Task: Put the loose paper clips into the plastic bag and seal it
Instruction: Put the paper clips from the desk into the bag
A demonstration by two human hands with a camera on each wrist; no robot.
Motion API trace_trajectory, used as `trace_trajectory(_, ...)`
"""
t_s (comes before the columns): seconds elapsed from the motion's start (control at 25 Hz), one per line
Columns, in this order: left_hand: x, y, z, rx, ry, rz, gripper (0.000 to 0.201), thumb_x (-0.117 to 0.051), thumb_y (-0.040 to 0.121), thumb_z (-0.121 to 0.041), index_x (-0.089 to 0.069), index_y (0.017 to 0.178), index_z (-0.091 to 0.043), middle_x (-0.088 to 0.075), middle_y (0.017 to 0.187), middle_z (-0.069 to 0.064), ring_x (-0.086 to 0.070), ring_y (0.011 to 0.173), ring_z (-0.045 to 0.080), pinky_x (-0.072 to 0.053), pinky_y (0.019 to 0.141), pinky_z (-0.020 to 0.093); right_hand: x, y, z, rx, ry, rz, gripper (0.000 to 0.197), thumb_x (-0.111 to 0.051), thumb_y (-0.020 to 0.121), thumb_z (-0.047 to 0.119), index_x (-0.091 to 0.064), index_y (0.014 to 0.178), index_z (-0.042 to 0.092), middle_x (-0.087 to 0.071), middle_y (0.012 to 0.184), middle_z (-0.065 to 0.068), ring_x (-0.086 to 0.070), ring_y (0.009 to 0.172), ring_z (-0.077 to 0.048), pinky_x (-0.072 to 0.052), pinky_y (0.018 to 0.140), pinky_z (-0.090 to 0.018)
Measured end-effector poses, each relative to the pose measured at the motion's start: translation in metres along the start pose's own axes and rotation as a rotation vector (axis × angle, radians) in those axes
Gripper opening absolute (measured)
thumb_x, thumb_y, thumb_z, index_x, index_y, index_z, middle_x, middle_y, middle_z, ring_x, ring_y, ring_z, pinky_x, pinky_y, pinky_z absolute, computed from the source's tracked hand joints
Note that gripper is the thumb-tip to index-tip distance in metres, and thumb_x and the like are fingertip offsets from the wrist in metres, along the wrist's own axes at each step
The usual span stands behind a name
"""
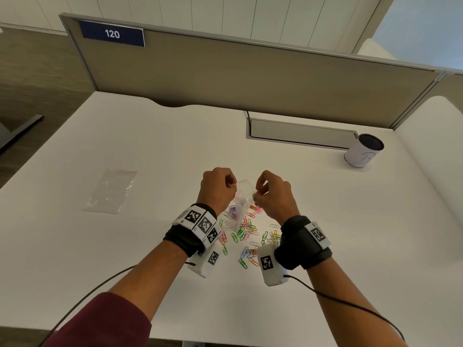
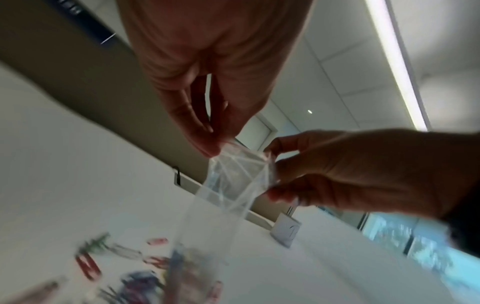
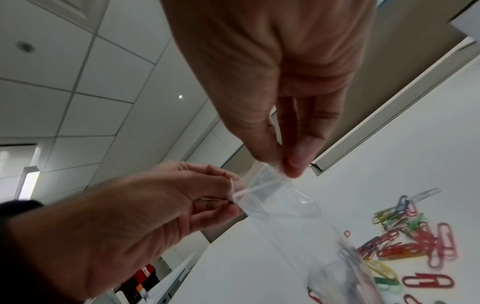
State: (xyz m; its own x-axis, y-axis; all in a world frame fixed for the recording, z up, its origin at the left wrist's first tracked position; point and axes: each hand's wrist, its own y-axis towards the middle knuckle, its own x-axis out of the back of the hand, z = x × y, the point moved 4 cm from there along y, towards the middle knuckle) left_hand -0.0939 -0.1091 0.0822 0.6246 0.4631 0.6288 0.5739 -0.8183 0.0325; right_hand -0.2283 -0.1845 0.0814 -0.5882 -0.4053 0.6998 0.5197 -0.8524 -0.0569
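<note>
A small clear plastic bag [image 1: 242, 196] hangs above the white desk, held at its top between both hands. My left hand [image 1: 219, 187] pinches the left corner of the bag's mouth [image 2: 221, 150]. My right hand [image 1: 269, 194] pinches the right corner [image 3: 280, 170]. The bag [image 2: 228, 185] hangs down with some clips blurred in its bottom [image 3: 345, 265]. Several coloured paper clips [image 1: 246, 231] lie scattered on the desk [image 1: 150, 146] under and behind the hands, also in the right wrist view [image 3: 405, 242] and the left wrist view [image 2: 88, 265].
A second clear bag with a red strip [image 1: 110, 191] lies flat at the left of the desk. A white cup with a dark rim [image 1: 364, 151] stands at the back right, beside a cable tray slot [image 1: 300, 134]. A beige partition [image 1: 250, 78] closes the back.
</note>
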Motion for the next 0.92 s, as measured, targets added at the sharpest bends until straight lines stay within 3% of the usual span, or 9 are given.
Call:
trace_trajectory(0.08,0.004,0.000,-0.003,-0.072,0.164,-0.002,0.010,-0.061,0.087,-0.003,-0.071,0.089,-0.004,-0.073,0.087,0.013,-0.068,0.077,0.026,-0.058,0.073,0.035,0.000,0.000,-0.005,0.020,0.087,-0.017,0.012,-0.069,0.083,0.009,-0.058,0.088,0.009,-0.069,0.084,-0.010,-0.067,0.065,-0.017,-0.056,0.056,-0.021)
trace_trajectory(0.16,0.006,0.000,-0.005,-0.124,0.270,0.010,0.012,-0.058,0.089,-0.005,-0.070,0.092,-0.005,-0.072,0.090,0.013,-0.067,0.080,0.027,-0.055,0.071,0.033,-0.002,-0.003,-0.024,0.010,0.133,-0.016,0.021,-0.071,0.083,0.028,-0.061,0.089,0.010,-0.068,0.085,-0.002,-0.066,0.073,-0.014,-0.049,0.060,-0.014)
trace_trajectory(0.28,0.005,-0.001,-0.004,-0.154,0.353,0.019,0.015,-0.054,0.091,-0.006,-0.068,0.096,-0.005,-0.070,0.097,0.014,-0.066,0.084,0.029,-0.052,0.071,0.034,-0.017,-0.015,-0.077,-0.125,-0.143,0.137,0.049,-0.072,0.076,0.048,-0.060,0.108,0.014,-0.064,0.110,-0.007,-0.060,0.101,-0.023,-0.050,0.081,-0.029)
trace_trajectory(0.36,0.001,-0.002,-0.003,-0.164,0.370,0.031,0.016,-0.053,0.092,-0.006,-0.068,0.097,-0.005,-0.069,0.098,0.014,-0.066,0.085,0.030,-0.054,0.072,0.035,-0.032,-0.031,-0.106,-0.268,-0.375,0.312,0.077,-0.076,0.067,0.056,-0.048,0.127,0.017,-0.047,0.129,-0.012,-0.043,0.121,-0.032,-0.043,0.096,-0.041)
trace_trajectory(0.48,-0.003,-0.003,-0.004,-0.151,0.325,0.034,0.014,-0.057,0.091,-0.009,-0.070,0.094,-0.006,-0.072,0.095,0.013,-0.068,0.084,0.028,-0.057,0.073,0.037,-0.047,-0.040,-0.106,-0.253,-0.413,0.362,0.089,-0.079,0.059,0.060,-0.043,0.131,0.022,-0.036,0.129,-0.011,-0.032,0.124,-0.034,-0.041,0.099,-0.045)
trace_trajectory(0.56,-0.006,-0.004,-0.004,-0.129,0.260,0.029,0.011,-0.061,0.089,-0.009,-0.071,0.091,-0.006,-0.074,0.091,0.012,-0.069,0.082,0.027,-0.059,0.073,0.037,-0.055,-0.042,-0.098,-0.173,-0.420,0.386,0.086,-0.080,0.058,0.057,-0.044,0.130,0.026,-0.036,0.128,-0.009,-0.033,0.121,-0.033,-0.042,0.097,-0.044)
trace_trajectory(0.68,-0.010,-0.003,0.000,-0.076,0.149,0.023,0.006,-0.067,0.084,-0.009,-0.073,0.087,-0.007,-0.074,0.085,0.011,-0.070,0.079,0.026,-0.061,0.075,0.040,-0.065,-0.045,-0.092,-0.076,-0.451,0.382,0.066,-0.080,0.068,0.040,-0.049,0.125,0.027,-0.039,0.129,-0.007,-0.035,0.119,-0.032,-0.044,0.094,-0.042)
trace_trajectory(0.84,-0.015,-0.002,0.011,0.007,0.029,0.027,0.003,-0.076,0.078,-0.011,-0.074,0.081,-0.011,-0.074,0.077,0.008,-0.069,0.079,0.023,-0.061,0.077,0.041,-0.068,-0.044,-0.095,0.030,-0.431,0.287,0.027,-0.067,0.085,0.016,-0.061,0.112,0.019,-0.053,0.118,-0.007,-0.049,0.109,-0.031,-0.047,0.085,-0.036)
trace_trajectory(0.92,-0.019,-0.001,0.012,0.025,0.003,0.045,0.004,-0.077,0.077,-0.012,-0.074,0.079,-0.012,-0.074,0.076,0.007,-0.068,0.082,0.024,-0.060,0.079,0.042,-0.068,-0.042,-0.095,0.082,-0.459,0.256,0.018,-0.060,0.088,0.009,-0.063,0.106,0.013,-0.060,0.108,-0.009,-0.057,0.100,-0.030,-0.047,0.079,-0.034)
